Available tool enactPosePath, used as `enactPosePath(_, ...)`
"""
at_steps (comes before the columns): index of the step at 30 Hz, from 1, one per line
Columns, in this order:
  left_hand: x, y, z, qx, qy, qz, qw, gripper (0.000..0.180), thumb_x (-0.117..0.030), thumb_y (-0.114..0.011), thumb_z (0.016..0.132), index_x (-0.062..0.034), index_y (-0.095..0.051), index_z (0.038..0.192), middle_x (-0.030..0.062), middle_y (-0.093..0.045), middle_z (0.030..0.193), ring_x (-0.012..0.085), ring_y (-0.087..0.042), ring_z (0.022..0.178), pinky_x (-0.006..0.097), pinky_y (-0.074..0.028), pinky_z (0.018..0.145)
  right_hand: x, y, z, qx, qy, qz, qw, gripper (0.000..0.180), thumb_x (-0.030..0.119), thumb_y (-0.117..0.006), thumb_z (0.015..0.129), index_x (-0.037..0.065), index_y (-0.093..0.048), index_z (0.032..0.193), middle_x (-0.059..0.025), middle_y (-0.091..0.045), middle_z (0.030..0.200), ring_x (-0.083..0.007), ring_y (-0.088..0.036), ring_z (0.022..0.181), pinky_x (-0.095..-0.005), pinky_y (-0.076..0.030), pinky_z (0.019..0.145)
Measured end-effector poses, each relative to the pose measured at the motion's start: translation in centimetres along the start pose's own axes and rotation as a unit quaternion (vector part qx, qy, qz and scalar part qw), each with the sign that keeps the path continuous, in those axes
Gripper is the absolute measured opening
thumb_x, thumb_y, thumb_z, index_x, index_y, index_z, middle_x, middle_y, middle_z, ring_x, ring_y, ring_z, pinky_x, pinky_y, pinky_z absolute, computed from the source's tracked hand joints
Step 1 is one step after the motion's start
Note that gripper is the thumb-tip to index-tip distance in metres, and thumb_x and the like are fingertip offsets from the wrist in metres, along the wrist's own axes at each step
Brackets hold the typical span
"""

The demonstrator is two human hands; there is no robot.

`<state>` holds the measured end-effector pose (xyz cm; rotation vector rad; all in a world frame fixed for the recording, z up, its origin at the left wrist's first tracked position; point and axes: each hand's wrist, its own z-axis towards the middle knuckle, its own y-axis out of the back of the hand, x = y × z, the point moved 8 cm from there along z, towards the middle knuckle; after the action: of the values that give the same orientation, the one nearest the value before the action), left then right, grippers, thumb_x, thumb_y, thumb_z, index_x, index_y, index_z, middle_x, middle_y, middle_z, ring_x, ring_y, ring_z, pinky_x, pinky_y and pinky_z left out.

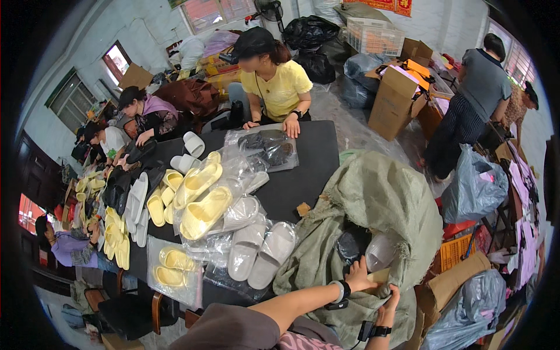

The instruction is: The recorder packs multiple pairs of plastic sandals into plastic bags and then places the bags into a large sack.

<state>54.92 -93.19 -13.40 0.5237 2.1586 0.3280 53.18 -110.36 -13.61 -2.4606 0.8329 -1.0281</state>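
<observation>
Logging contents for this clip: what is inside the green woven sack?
In the green woven sack, a dark shiny item, a light grey slipper and, by the left hand, a pale yellow item show. Anything deeper is covered by these and the folds.

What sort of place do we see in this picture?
Probably a packing workshop: slippers, some in clear bags, cover much of a dark table, several people are around it, and a sack holds more slippers.

Moderately bright | glare on grey plastic bag (466, 315) | shadow inside green sack (382, 189) | left wall (90, 61) bowed | corners black
</observation>
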Motion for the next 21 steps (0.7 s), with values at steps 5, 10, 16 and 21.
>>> enactPosePath(5,4.0,0.8,-1.1,-0.03,0.003,0.02,0.999,0.136,-0.052,-0.087,0.058,-0.0044,0.0,0.151,0.0352,-0.028,0.135,0.0543,-0.036,0.123,0.053,-0.036,0.102,-0.4,-0.4,0.8,0.001,0.006,-0.022,1.0,0.038,0.022,-0.063,0.075,0.003,-0.063,0.108,-0.0099,-0.066,0.104,-0.0287,-0.063,0.093,-0.0406,-0.052,0.083)
enactPosePath(10,1.7,0.9,-0.2,-0.1,-0.148,-0.032,0.983,0.129,-0.038,-0.088,0.065,-0.025,0.005,0.153,0.0411,-0.022,0.138,0.0579,-0.035,0.124,0.054,-0.034,0.103,-0.9,-0.6,0.4,-0.023,0.002,-0.022,0.999,0.039,0.023,-0.063,0.076,0.003,-0.062,0.109,-0.0096,-0.066,0.105,-0.0285,-0.062,0.094,-0.0403,-0.051,0.083)
enactPosePath(16,5.4,-1.3,6.0,0.028,-0.031,-0.093,0.995,0.151,-0.052,-0.091,0.052,-0.0224,0.019,0.152,0.0432,-0.014,0.145,0.0561,-0.019,0.136,0.056,-0.026,0.11,-2.0,-0.4,1.3,0.0,-0.005,-0.023,1.0,0.038,0.023,-0.062,0.076,0.003,-0.063,0.109,-0.0092,-0.067,0.102,-0.0285,-0.064,0.09,-0.0391,-0.051,0.083)
enactPosePath(21,5.5,-1.7,7.6,0.071,-0.017,-0.204,0.976,0.142,-0.042,-0.093,0.052,-0.0125,0.001,0.154,0.0348,-0.023,0.148,0.047,-0.026,0.137,0.05,-0.029,0.111,-2.6,-1.0,1.5,0.007,-0.009,-0.005,1.0,0.041,0.021,-0.06,0.076,0.002,-0.062,0.111,-0.0104,-0.067,0.106,-0.0288,-0.063,0.096,-0.0404,-0.052,0.085)
